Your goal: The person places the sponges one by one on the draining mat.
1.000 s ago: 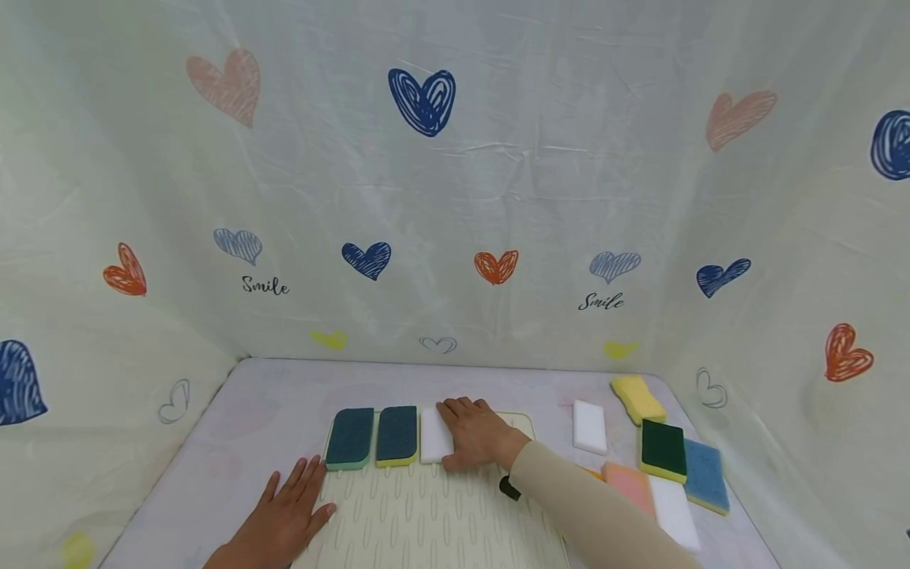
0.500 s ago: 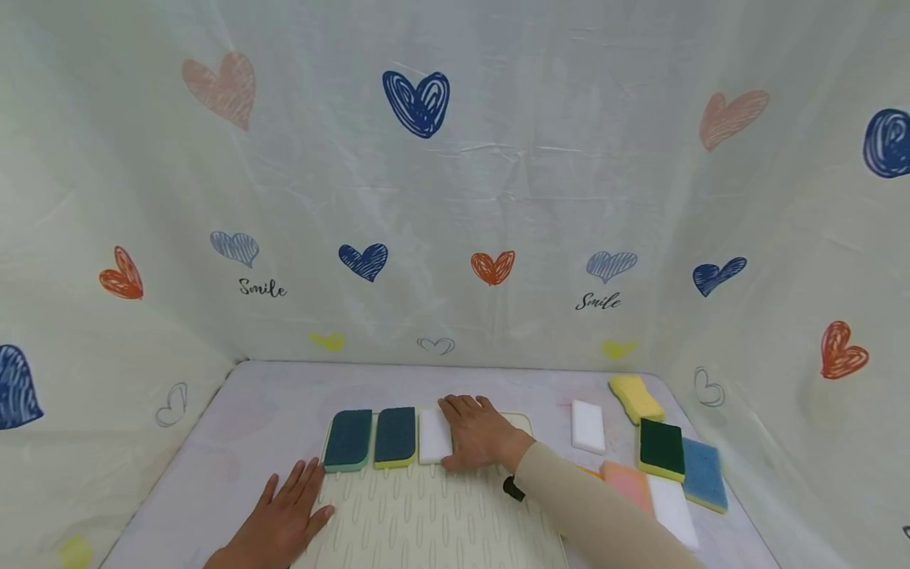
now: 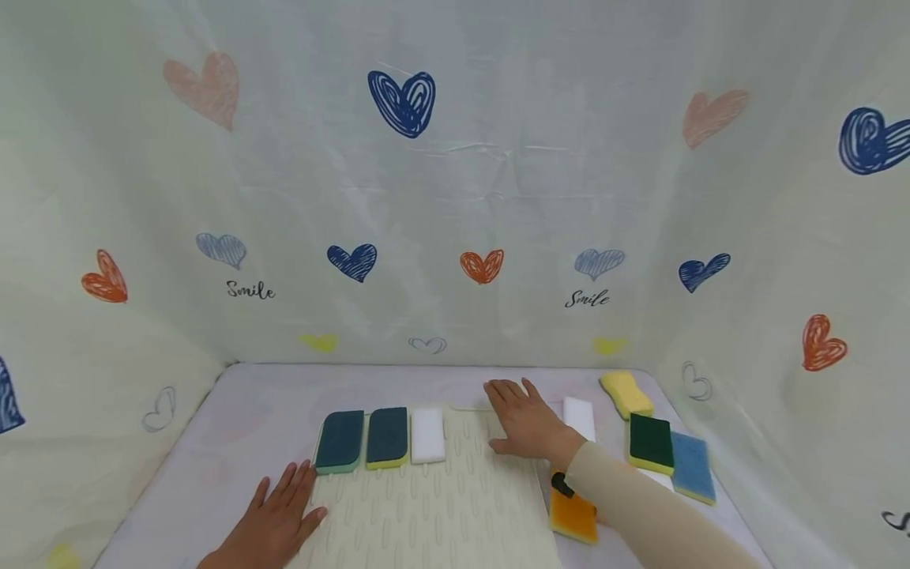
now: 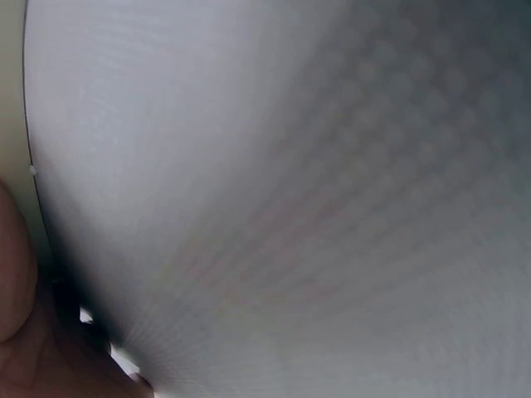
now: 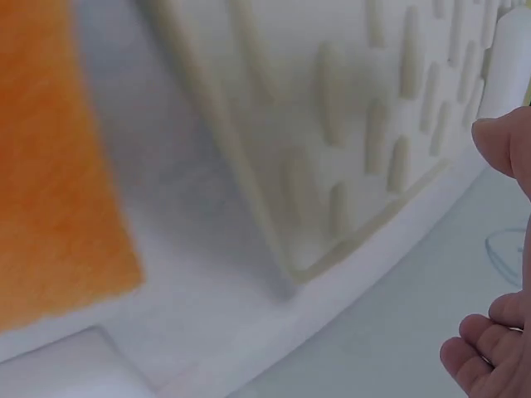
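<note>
A cream ridged mat [image 3: 434, 518] lies on the table. Along its far edge sit, from left to right, a dark teal sponge with a green underside [image 3: 340, 442], a dark teal sponge with a yellow underside [image 3: 388, 437] and a white sponge [image 3: 427, 435]. My left hand [image 3: 270, 518] rests at the mat's left edge with fingers extended. Over the mat's far right corner is my right hand [image 3: 528, 423], fingers straight and nothing visible in it. The right wrist view has this hand's thumb [image 5: 502, 141] and fingertips at its right edge.
Right of the mat lie an orange sponge [image 3: 573, 515], a white sponge [image 3: 579, 417] partly behind my right hand, a yellow sponge [image 3: 626, 394], a dark green sponge [image 3: 650, 442] and a blue sponge [image 3: 693, 466]. A heart-printed curtain [image 3: 441, 197] stands behind the table.
My right hand has left the white sponge on the mat and moved right. That sponge now shows fully, and the orange sponge is uncovered. My left hand stays at the mat's edge.
</note>
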Available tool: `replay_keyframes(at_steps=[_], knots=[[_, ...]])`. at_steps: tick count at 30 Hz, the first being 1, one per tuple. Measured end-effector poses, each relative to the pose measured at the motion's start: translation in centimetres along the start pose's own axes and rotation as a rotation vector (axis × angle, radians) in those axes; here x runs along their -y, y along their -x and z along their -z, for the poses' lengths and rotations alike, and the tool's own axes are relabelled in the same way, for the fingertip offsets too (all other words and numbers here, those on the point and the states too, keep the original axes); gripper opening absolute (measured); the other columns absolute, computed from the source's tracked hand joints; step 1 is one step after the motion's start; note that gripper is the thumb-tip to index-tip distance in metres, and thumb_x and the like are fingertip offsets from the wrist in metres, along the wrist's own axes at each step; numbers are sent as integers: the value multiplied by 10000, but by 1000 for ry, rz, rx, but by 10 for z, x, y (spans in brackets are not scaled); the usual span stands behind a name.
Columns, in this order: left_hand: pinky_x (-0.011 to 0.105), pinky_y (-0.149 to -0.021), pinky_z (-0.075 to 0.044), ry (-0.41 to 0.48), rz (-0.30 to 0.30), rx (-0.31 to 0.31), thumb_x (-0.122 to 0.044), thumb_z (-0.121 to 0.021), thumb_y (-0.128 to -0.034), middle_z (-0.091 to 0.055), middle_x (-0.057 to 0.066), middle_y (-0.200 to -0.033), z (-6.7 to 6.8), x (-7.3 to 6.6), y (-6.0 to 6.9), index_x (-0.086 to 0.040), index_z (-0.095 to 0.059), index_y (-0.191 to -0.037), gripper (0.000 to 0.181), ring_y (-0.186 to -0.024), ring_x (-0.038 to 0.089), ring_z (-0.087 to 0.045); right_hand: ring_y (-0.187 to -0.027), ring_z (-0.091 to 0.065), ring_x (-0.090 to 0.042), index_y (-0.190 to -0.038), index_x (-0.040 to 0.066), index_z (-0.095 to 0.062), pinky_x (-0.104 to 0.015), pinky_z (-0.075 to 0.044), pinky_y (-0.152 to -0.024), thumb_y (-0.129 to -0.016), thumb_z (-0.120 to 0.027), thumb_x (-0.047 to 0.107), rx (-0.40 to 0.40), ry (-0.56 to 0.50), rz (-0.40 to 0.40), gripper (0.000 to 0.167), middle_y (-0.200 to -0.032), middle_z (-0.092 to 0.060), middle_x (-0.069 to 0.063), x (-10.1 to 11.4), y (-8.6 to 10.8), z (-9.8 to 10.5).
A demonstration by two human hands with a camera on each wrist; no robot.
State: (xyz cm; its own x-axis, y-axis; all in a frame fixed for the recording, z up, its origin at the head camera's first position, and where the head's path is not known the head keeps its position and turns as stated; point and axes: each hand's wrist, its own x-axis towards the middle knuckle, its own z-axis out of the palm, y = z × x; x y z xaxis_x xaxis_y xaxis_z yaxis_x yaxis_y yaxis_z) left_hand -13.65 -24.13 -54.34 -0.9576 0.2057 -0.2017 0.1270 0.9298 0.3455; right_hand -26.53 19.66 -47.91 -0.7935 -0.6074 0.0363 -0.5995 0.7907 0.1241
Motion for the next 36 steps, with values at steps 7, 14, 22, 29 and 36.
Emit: replay_keyframes(at_steps=[7,14,22,29,36], knots=[[789,-1206,-49,-9,-2,-3,-573,-528,-1058,-257,302,-1698,-1,0,0,87,-315,-1607,885,-1578,541,-173,-1480,-442,-396,-1599,-29,-380,-690,-301,-1218,-914,-791,521,-14,54,-80,970,-1623,-444,-209,-51,35,-2],[794,-1200,-44,-2,-11,1,-575,-525,-1060,-234,303,-1703,-2,3,-1,86,-301,-1613,890,-1578,550,-138,-1433,-480,-428,-1548,-59,-439,-718,-314,-1194,-880,-823,524,16,110,-166,966,-1573,-493,-238,-99,68,-1],[784,-1203,-27,11,-15,5,-574,-515,-1064,-202,305,-1710,-3,5,-1,85,-281,-1620,893,-1581,547,-124,-1404,-494,-449,-1506,-79,-480,-708,-324,-1193,-860,-824,571,69,118,-241,978,-1539,-521,-253,-124,90,-6],[792,-1198,-41,1,-24,-20,-566,-527,-1063,-236,305,-1701,-3,4,0,84,-307,-1612,879,-1580,544,-140,-1424,-468,-474,-1513,-77,-466,-716,-278,-1213,-815,-865,565,109,42,-302,1029,-1554,-500,-273,-126,88,-19],[794,-1196,-79,-18,-31,-47,-555,-537,-1063,-268,296,-1694,-3,2,3,85,-331,-1603,862,-1573,540,-182,-1449,-445,-476,-1533,-67,-447,-708,-249,-1231,-797,-888,551,128,22,-297,1058,-1578,-480,-264,-125,82,-23]])
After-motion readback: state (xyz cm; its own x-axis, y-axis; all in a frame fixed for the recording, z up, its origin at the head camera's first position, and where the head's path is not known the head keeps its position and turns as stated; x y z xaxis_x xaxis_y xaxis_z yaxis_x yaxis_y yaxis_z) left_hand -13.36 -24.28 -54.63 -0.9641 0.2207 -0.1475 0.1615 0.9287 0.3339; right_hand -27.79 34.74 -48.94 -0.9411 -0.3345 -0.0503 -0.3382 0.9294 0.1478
